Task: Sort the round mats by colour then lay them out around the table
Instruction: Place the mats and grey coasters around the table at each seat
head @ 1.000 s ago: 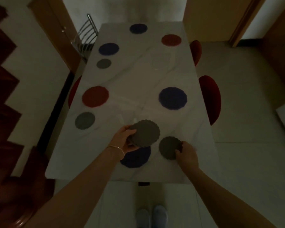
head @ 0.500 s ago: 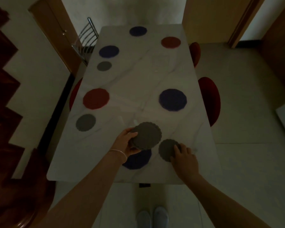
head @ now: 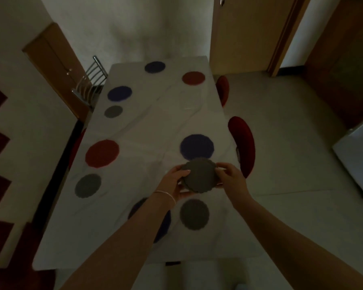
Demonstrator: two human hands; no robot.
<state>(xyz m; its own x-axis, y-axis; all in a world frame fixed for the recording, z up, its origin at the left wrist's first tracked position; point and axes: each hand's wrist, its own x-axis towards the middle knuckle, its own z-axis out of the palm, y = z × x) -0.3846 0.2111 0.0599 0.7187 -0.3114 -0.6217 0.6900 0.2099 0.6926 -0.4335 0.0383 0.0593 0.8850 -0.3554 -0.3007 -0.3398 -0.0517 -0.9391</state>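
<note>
Grey scalloped mats (head: 200, 177) now sit gripped between your left hand (head: 175, 184) and right hand (head: 231, 180), which has left the small grey mat (head: 194, 214) on the table (head: 147, 130).

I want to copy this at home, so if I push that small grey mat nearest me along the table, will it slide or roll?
The grey mat lies flat on the table, so it probably slides, not rolls. The matching grey mats held edge-on between both hands look thin and keep shape, so likely light and fairly stiff.

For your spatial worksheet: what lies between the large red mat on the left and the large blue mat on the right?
Only bare table between red mat and blue mat, in the head view.
</note>
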